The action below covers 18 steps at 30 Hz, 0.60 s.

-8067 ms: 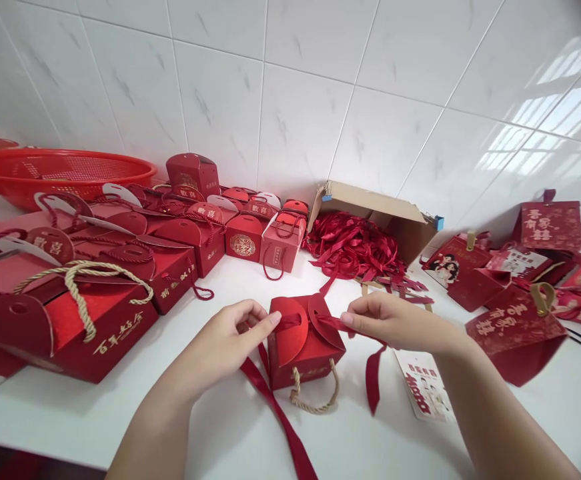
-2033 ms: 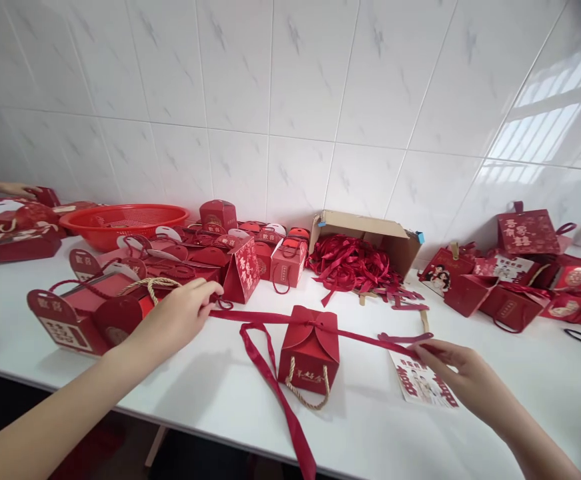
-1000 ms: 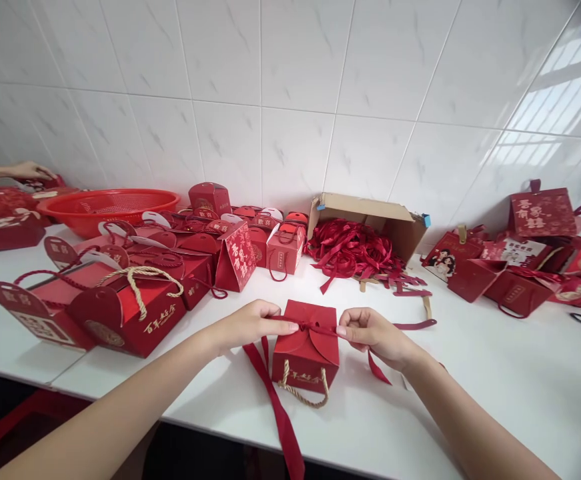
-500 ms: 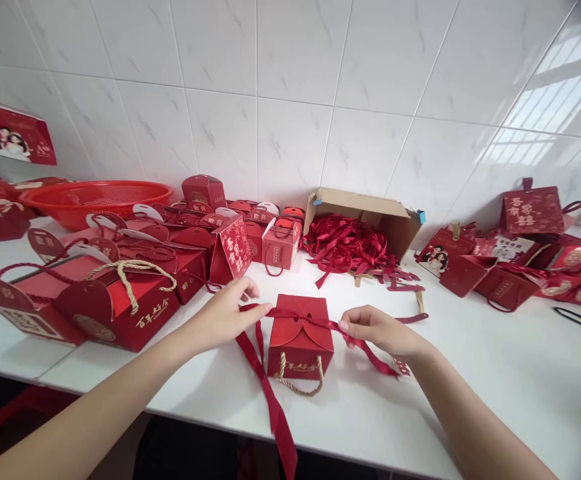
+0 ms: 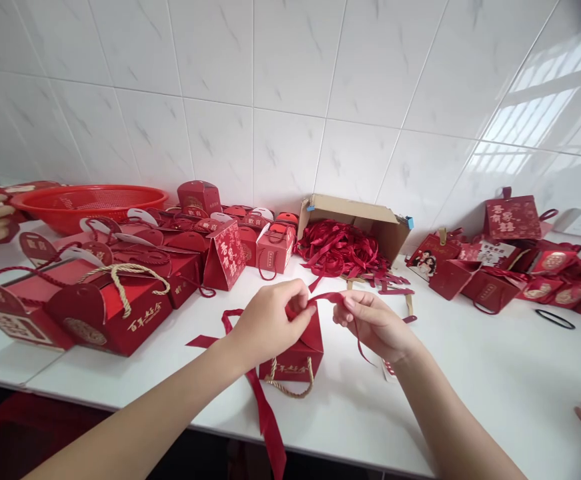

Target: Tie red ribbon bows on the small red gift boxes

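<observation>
Ribbon [image 5: 327, 297] pinched by our left hand [image 5: 273, 321] and right hand [image 5: 379, 325] at box [image 5: 314, 338], likely for control; box sits near front edge of desk [image 5: 355, 420], probably for reach.

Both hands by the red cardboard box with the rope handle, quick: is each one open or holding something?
Left hand: closed, holding the shiny dark-red fabric ribbon.
Right hand: closed, pinching that same ribbon between thumb and fingers.

Gold-lettered left box [image 5: 120, 312]: "百年好合"
Central box [image 5: 297, 358]: "年好合", start obscured
Back flap [image 5: 259, 221]: "歡喜"
Upper right box [image 5: 513, 219]: "吾家有囍"
</observation>
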Tool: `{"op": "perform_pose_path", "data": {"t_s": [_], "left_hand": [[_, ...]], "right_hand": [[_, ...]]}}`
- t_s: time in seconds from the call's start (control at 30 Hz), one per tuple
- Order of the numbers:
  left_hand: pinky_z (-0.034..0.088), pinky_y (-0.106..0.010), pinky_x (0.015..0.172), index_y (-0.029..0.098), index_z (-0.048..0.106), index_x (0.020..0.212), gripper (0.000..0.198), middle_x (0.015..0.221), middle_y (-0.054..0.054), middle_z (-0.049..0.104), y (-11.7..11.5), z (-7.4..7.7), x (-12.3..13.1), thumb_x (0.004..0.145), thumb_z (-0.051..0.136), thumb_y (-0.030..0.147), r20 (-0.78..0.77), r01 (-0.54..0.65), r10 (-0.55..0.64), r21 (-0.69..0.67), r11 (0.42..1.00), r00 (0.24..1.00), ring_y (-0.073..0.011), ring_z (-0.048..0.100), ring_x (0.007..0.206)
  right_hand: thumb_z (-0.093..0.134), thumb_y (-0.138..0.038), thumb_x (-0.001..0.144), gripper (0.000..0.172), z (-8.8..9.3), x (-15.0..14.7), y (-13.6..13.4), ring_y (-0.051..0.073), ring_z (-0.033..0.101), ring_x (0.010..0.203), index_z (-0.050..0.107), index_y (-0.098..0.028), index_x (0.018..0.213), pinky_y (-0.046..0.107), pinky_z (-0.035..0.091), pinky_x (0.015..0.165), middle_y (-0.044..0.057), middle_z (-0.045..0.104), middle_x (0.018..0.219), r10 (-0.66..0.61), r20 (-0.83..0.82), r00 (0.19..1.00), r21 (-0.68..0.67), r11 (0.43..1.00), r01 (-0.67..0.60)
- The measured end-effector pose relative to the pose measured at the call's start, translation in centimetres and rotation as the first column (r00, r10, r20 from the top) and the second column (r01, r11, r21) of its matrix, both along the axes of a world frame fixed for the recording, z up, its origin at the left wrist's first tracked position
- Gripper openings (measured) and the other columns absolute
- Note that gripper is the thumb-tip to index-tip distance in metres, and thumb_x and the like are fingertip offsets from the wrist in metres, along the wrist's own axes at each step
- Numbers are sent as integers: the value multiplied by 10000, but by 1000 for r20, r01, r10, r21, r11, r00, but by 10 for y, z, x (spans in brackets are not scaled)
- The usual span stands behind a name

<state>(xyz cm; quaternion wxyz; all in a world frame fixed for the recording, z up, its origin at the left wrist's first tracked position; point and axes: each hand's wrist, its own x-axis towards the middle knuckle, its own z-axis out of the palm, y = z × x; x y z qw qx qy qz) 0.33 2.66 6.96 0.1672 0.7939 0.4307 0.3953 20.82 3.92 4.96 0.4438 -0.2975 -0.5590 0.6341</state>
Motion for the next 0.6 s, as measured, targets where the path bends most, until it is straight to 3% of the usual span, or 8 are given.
{"op": "perform_pose_path", "data": {"t_s": [0.07,0.17,0.23,0.3,0.43,0.53,0.6], "left_hand": [[360,-241,567,217,416,711,145,621,64,489,2,-2,-1,784,530,165,58,-63,61,24,998,996,-107,468,568],[354,-250,572,221,418,762,120,616,70,472,1,-3,0,766,526,170,121,-97,92,35,995,988,-110,471,561],[353,-261,585,223,422,789,124,593,79,450,0,-1,1,758,538,194,147,-91,87,25,996,985,-114,458,547],[349,-267,589,226,420,811,143,573,87,419,-1,1,2,741,544,208,175,-63,62,1,998,983,-117,435,538],[381,-266,629,219,445,806,123,633,60,449,3,3,-9,693,493,212,239,53,-30,-89,995,971,-127,456,614],[375,-262,632,210,445,739,61,678,41,442,11,-4,-25,719,486,252,282,34,22,-190,981,959,-127,444,653],[355,-257,606,207,443,709,161,669,46,433,16,-15,-35,733,559,314,276,-11,90,-277,961,957,-123,425,634]], "right_hand": [[762,-415,727,207,-3,-2,1,127,470,632,726,-230,813,307,404,672,-8,546,659,-28,62,998,0,1000,28],[769,-410,717,372,-5,-11,1,96,450,584,710,-208,1024,264,391,612,-40,526,636,-70,188,980,42,997,64],[742,-433,739,403,-4,-21,0,83,417,558,690,-194,1060,247,360,579,-57,489,610,-108,254,961,112,990,82],[716,-455,757,363,-2,-32,-2,84,406,559,699,-176,989,249,343,576,-53,482,607,-114,275,955,159,985,72],[708,-504,734,342,1,-46,-3,116,470,611,672,-164,750,276,383,622,-10,562,652,-123,231,965,126,987,96],[719,-490,725,323,-3,-51,-4,134,498,686,653,-175,693,281,412,673,7,591,729,-218,182,959,204,962,180],[699,-477,755,298,-7,-52,-5,135,508,696,654,-185,721,277,424,677,6,599,752,-202,172,964,211,964,164]]}}
